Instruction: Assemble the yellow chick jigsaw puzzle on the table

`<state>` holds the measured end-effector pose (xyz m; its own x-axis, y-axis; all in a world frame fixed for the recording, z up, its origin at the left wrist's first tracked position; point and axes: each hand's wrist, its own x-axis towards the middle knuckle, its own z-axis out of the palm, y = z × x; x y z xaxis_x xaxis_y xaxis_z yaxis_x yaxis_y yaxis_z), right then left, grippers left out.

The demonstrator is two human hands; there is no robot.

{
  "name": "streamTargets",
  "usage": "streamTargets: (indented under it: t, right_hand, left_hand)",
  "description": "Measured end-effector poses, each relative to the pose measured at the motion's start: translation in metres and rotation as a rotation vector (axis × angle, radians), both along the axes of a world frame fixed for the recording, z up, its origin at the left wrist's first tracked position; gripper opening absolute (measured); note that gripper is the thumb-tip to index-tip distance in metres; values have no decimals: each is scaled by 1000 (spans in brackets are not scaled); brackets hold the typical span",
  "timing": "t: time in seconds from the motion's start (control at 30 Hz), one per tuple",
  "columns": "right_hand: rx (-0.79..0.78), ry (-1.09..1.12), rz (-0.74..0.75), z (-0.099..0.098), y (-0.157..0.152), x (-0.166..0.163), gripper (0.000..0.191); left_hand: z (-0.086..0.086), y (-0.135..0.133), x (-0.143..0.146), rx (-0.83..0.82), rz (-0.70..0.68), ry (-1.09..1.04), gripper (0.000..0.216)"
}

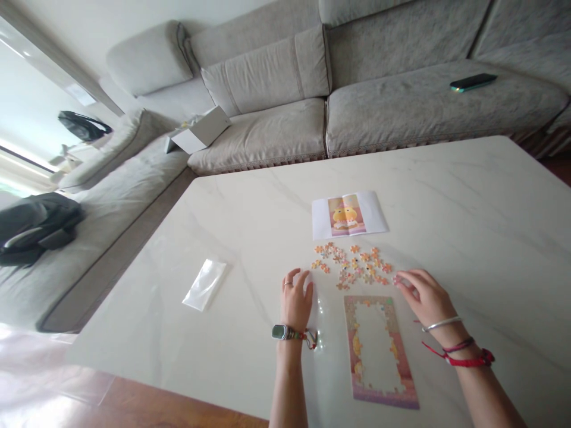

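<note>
Loose jigsaw puzzle pieces (355,263), mostly orange and pink, lie scattered on the white marbled table (151,297). Below them is a puzzle frame (383,397), its border of joined pieces surrounding a pale middle. My left hand (295,300) rests on the table left of the pieces, fingers bent and apart, with nothing in it. At the right edge of the scatter, my right hand (428,297) pinches a small pinkish puzzle piece (396,279) between thumb and fingertips. Beyond the pieces lies a creased paper (348,215) printed with a yellow cartoon figure.
A clear plastic bag (205,285) lies on the table at the left. Behind the table runs a grey sofa (276,128) bearing a white box (203,129) and a dark phone-like device (473,82). A dark bag (38,229) sits on its left section.
</note>
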<state>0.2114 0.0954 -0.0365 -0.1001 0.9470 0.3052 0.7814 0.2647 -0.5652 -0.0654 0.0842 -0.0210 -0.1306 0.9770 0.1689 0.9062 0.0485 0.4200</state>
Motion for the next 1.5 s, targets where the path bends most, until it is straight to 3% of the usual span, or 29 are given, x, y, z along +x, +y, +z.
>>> streamTargets:
  t: [0.1,0.2,0.33,0.57,0.67,0.77,0.83,0.9,1.0,1.07,1.23,1.5]
  right_hand:
    - [25,13,8,0,0,2,22]
    - [37,15,6,1,0,6,23]
    - [29,13,-15,7,-2,11,23]
    - [-80,-8,-30,24,-10,17,24]
    - [-115,-7,-30,29,-14,21,24]
    - [-141,43,-8,35,-21,22,23]
    - [-191,155,19,40,-27,18,22]
    - [-303,347,77,44,-35,12,24]
    - [-579,638,223,47,-51,-1,30]
    - [-740,743,269,45,-61,-8,32]
    - [-905,822,208,34,-83,-13,21]
    - [-853,550,201,26,-101,-7,16]
  left_hand:
    - [9,27,8,4,10,-33,23]
    - [17,67,22,-91,-26,-2,21]
    - [17,111,39,-191,-52,56,16]
    - [6,140,50,-392,-73,123,11]
    - [11,143,52,-419,-79,123,10]
    - [28,124,55,-395,-52,85,12]
    - [41,94,63,-286,-5,-163,15]
    - [51,52,75,-228,-88,-508,22]
    - [53,-11,97,-350,-244,-884,16]
    - [49,-40,106,-461,-262,-998,17]
    - [36,-70,106,-634,-247,-962,19]
    - [27,-93,108,-610,-243,-485,9]
